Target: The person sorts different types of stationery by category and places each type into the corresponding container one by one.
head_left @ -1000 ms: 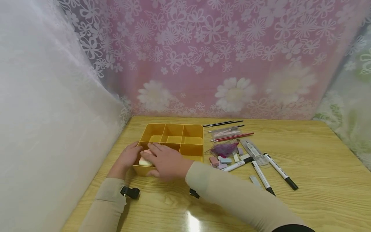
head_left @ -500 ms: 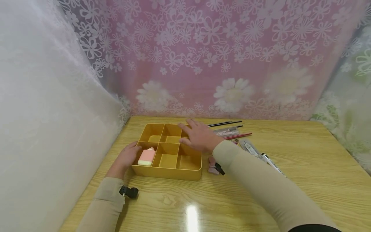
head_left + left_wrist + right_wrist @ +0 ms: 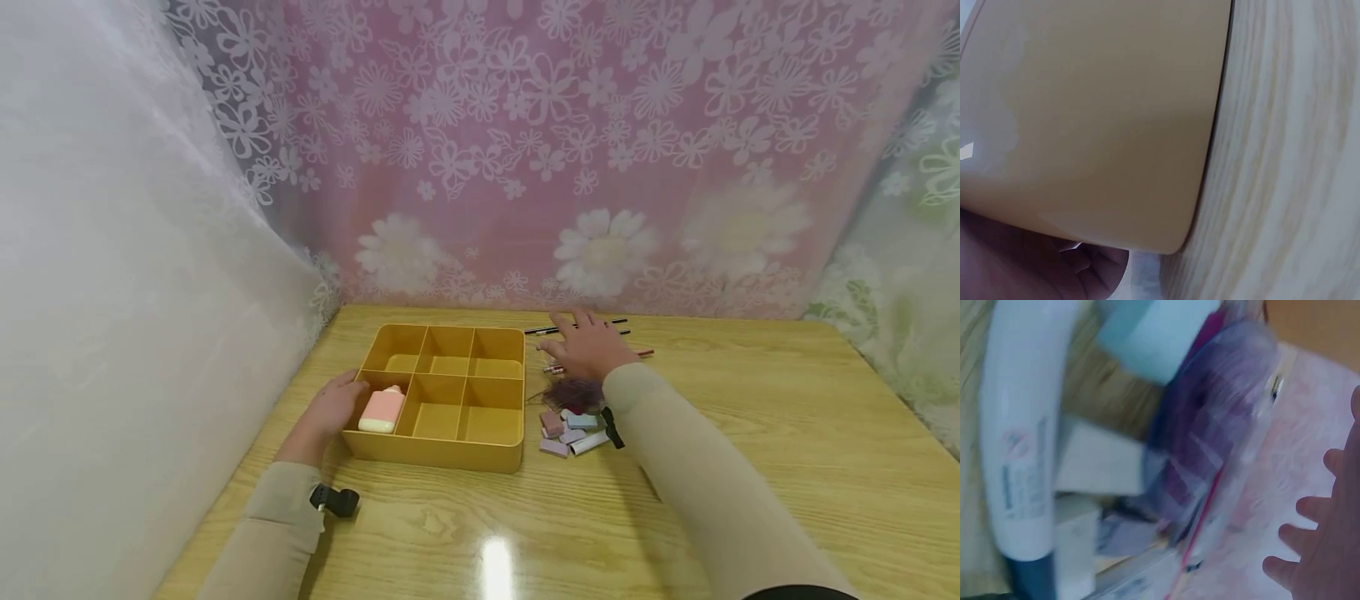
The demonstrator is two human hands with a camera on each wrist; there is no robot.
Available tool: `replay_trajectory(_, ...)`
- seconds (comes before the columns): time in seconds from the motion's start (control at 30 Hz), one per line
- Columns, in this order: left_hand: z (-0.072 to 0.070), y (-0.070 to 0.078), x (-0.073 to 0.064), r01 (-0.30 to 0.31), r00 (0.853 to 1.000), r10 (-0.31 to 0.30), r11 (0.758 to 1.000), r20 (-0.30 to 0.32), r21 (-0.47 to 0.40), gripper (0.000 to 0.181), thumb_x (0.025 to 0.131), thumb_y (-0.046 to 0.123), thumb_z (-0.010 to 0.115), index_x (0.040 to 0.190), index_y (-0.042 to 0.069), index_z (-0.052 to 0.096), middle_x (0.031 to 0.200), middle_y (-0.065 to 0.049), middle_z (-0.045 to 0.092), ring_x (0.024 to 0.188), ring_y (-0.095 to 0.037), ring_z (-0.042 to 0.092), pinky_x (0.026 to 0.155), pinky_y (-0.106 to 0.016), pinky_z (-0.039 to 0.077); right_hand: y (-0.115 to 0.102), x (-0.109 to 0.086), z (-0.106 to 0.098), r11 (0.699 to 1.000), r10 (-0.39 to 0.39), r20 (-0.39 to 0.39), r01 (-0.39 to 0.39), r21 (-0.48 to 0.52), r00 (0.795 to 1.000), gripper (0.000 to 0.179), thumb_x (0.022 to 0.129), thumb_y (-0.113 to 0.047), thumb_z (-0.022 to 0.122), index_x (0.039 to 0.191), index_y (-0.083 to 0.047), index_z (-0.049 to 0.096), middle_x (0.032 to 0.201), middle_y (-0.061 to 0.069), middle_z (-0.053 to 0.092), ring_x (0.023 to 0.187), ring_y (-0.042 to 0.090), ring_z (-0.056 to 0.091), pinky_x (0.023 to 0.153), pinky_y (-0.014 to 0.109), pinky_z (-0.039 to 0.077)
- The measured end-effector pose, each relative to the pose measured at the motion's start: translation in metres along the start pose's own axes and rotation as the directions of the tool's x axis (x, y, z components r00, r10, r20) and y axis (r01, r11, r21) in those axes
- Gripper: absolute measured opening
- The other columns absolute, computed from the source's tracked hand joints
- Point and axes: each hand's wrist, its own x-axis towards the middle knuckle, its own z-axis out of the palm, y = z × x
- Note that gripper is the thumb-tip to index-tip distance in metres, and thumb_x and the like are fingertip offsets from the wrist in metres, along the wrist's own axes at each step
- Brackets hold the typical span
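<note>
A yellow storage box [image 3: 435, 452] with several compartments stands on the table. A pink bottle-shaped thing [image 3: 384, 408] with a cream base lies in its front left compartment. My left hand [image 3: 332, 408] grips the box's left side, thumb at the rim; the left wrist view shows curled fingers [image 3: 1107, 269] by the box wall. To the right of the box, my right hand [image 3: 592, 348] is over the pencils [image 3: 537, 331] and a see-through purple bundle [image 3: 572, 394], its fingers spread and holding nothing. In the right wrist view its fingertips [image 3: 1297, 537] point away from the clutter.
Several pastel erasers [image 3: 581, 422] lie close to the box's right side, with a white marker [image 3: 590, 442] partly behind the right wrist. The forearm hides other things there. A pink flowered curtain [image 3: 480, 167] hangs behind the table [image 3: 435, 533], and white fabric [image 3: 150, 333] borders the left.
My right hand has lifted off the pink bottle-shaped thing, leaving it in the compartment, and has moved right across the box to the loose stationery. The left hand has stayed on the box.
</note>
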Motion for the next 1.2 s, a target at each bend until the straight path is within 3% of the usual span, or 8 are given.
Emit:
replay_trajectory(0.2, 0.003, 0.003, 0.002, 0.0, 1.0, 0.0, 1.0, -0.004, 0.014, 0.053, 0.109, 0.028, 0.034, 0.157, 0.006, 0.038, 0.158, -0.021, 0.036, 0.146, -0.041, 0.028, 0.118, -0.06, 0.019, 0.025, -0.013, 0.007, 0.984, 0.153, 0.065, -0.158, 0.084, 0.986, 0.082, 0.104, -0.062, 0.033, 0.163, -0.006, 0.017, 0.157, 0.039, 0.02, 0.135, 0.061, 0.031, 0.105, 0.072, 0.03)
replay_trajectory(0.37, 0.005, 0.006, 0.002, 0.003, 1.0, -0.003, 1.0, -0.001, 0.013, 0.053, 0.109, 0.03, 0.034, 0.157, 0.007, 0.037, 0.158, -0.021, 0.036, 0.145, -0.041, 0.03, 0.117, -0.061, 0.02, 0.038, -0.022, 0.009, 0.965, 0.228, 0.106, -0.239, 0.108, 0.968, 0.087, 0.103, -0.064, 0.033, 0.162, -0.004, 0.014, 0.154, 0.041, 0.023, 0.134, 0.06, 0.034, 0.101, 0.073, 0.035)
replay_trajectory(0.6, 0.005, 0.006, 0.001, -0.002, 1.0, 0.002, 1.0, 0.006, 0.016, 0.053, 0.11, 0.029, 0.033, 0.157, 0.007, 0.036, 0.158, -0.021, 0.036, 0.144, -0.041, 0.031, 0.117, -0.06, 0.021, 0.046, -0.024, 0.017, 0.969, 0.227, 0.093, -0.235, 0.083, 0.969, 0.08, 0.104, -0.059, 0.035, 0.161, -0.005, 0.022, 0.15, 0.041, 0.031, 0.133, 0.059, 0.035, 0.1, 0.073, 0.035)
replay_trajectory(0.9, 0.003, 0.004, 0.001, -0.005, 1.0, 0.004, 1.0, 0.011, 0.031, 0.054, 0.11, 0.029, 0.034, 0.158, 0.005, 0.034, 0.158, -0.022, 0.035, 0.145, -0.042, 0.03, 0.117, -0.06, 0.021, 0.046, -0.021, 0.024, 0.979, 0.202, 0.085, -0.203, 0.003, 0.976, 0.068, 0.107, -0.052, 0.038, 0.162, -0.016, 0.026, 0.152, 0.038, 0.03, 0.134, 0.06, 0.033, 0.098, 0.075, 0.035)
replay_trajectory(1.2, 0.002, 0.001, -0.002, -0.002, 1.0, 0.002, 1.0, 0.008, 0.024, 0.053, 0.11, 0.027, 0.033, 0.158, 0.005, 0.034, 0.158, -0.023, 0.034, 0.145, -0.043, 0.03, 0.117, -0.06, 0.022, 0.043, -0.015, 0.024, 0.979, 0.197, 0.07, -0.199, 0.032, 0.978, 0.062, 0.105, -0.046, 0.049, 0.156, -0.012, 0.039, 0.146, 0.036, 0.04, 0.13, 0.058, 0.039, 0.095, 0.074, 0.039)
